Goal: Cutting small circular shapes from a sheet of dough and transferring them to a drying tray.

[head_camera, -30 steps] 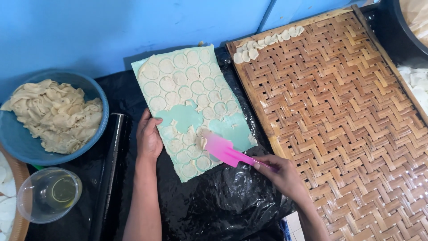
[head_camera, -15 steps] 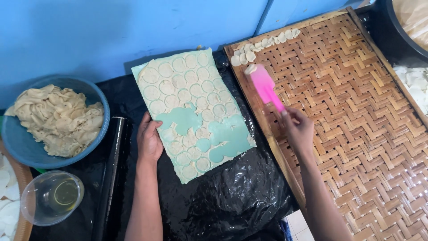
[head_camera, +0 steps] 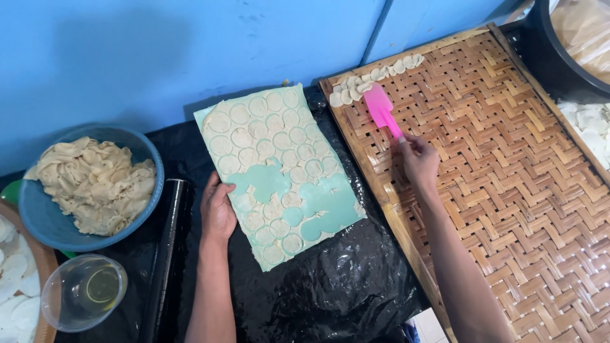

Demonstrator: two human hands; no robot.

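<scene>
A pale green mat (head_camera: pixel 264 181) lies on black plastic, covered with cut dough rounds (head_camera: pixel 254 127); several gaps show bare mat. My left hand (head_camera: pixel 217 209) presses flat on the mat's left edge. My right hand (head_camera: pixel 418 159) grips the handle of a pink spatula (head_camera: pixel 381 109), whose blade rests over the woven bamboo tray (head_camera: pixel 495 165) beside a row of dough rounds (head_camera: pixel 372 79) along the tray's far left rim.
A blue bowl (head_camera: pixel 38 216) of dough scraps sits at left, with a black rolling pin (head_camera: pixel 166 254) and a clear cup of liquid (head_camera: pixel 82 291) near it. A dark pot (head_camera: pixel 559 63) stands at far right. White rounds (head_camera: pixel 591 124) lie beyond the tray.
My right hand carried the pink spatula from the mat up to the tray's far left corner, by the row of rounds. My left hand stayed on the mat.
</scene>
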